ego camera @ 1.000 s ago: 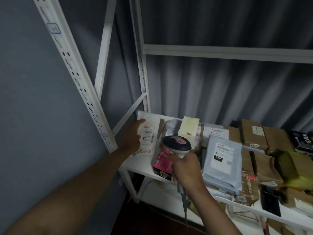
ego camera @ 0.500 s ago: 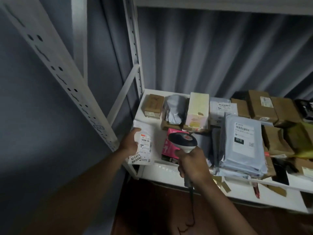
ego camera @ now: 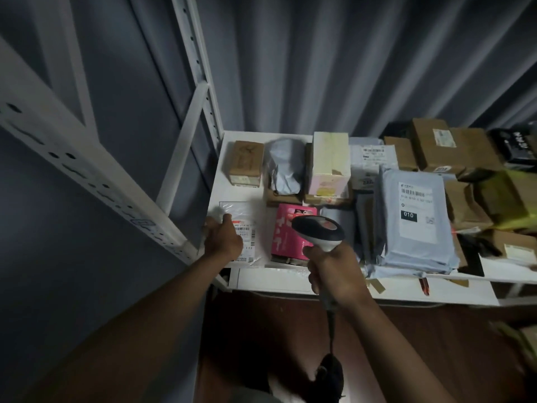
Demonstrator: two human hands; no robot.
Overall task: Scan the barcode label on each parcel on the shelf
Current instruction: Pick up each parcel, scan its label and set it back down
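Observation:
A white shelf (ego camera: 290, 282) carries many parcels. At its front left corner lies a flat clear-wrapped parcel (ego camera: 244, 225) with a white barcode label. My left hand (ego camera: 222, 238) grips that parcel's left edge, covering part of the label. My right hand (ego camera: 334, 264) holds a grey-and-white barcode scanner (ego camera: 318, 231) by the handle, with its head over a pink box (ego camera: 290, 228) just right of the flat parcel. A grey mailer (ego camera: 412, 216) with a label reading 010 lies further right.
Behind stand a brown box (ego camera: 245, 162), a grey wrapped bundle (ego camera: 283, 164), a cream box (ego camera: 329, 164) and several cardboard boxes (ego camera: 453, 152) to the right. White slotted uprights (ego camera: 96, 175) frame the shelf's left side. The scanner cable (ego camera: 331, 330) hangs down over brown floor.
The flat parcel has come down from a raised, tilted position to lie on the shelf's front corner, my left hand still on it. The view has tipped downward. The scanner stays over the pink box.

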